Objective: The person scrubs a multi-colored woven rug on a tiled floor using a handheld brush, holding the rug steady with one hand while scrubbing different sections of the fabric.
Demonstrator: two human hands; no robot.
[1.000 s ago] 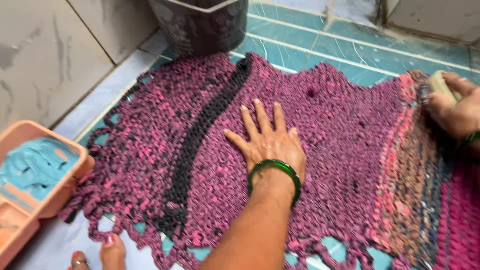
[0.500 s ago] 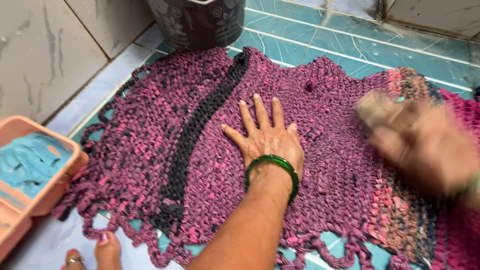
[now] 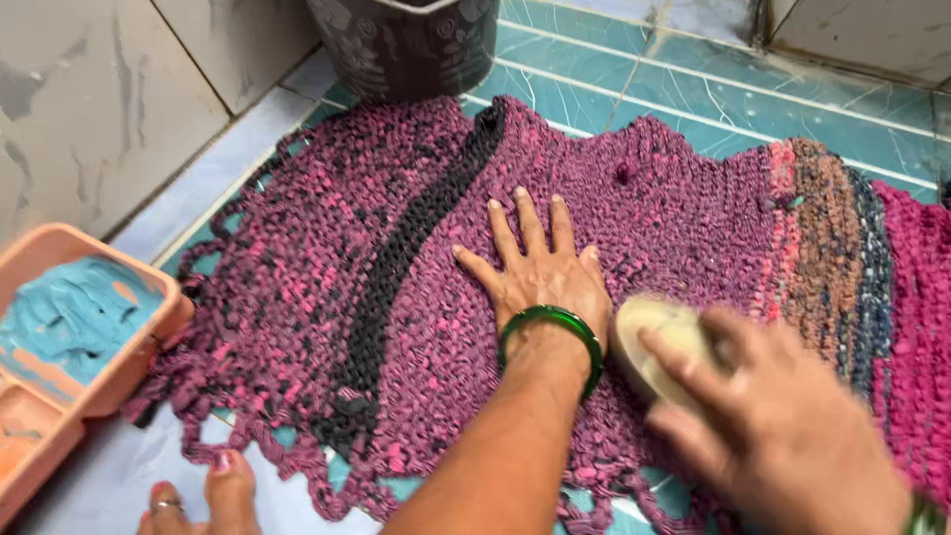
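While a purple-and-pink crocheted rag mat (image 3: 614, 238) lies spread across the turquoise tiled floor (image 3: 693, 99), the person's left hand (image 3: 540, 272) presses flat on it at the centre of the frame, fingers (image 3: 525, 223) apart and extended, holding nothing. A glossy green glass bangle (image 3: 551, 337) circles that wrist. Just right of the wrist, at lower right of the frame, the right hand (image 3: 783, 426) has its fingers clamped over a pale, rounded bar of soap (image 3: 659, 347), which touches the mat's surface. A curved black crocheted stripe (image 3: 396, 267) runs through the mat left of the flat hand, and a band of mixed orange, brown and blue yarn (image 3: 832, 248) crosses it at the right. A dark patterned plastic bucket (image 3: 401, 45) stands at the mat's upper edge. At the left edge sits a peach plastic tray (image 3: 129, 372) holding blue paste. Toes with painted nails (image 3: 213, 490) show at lower left.
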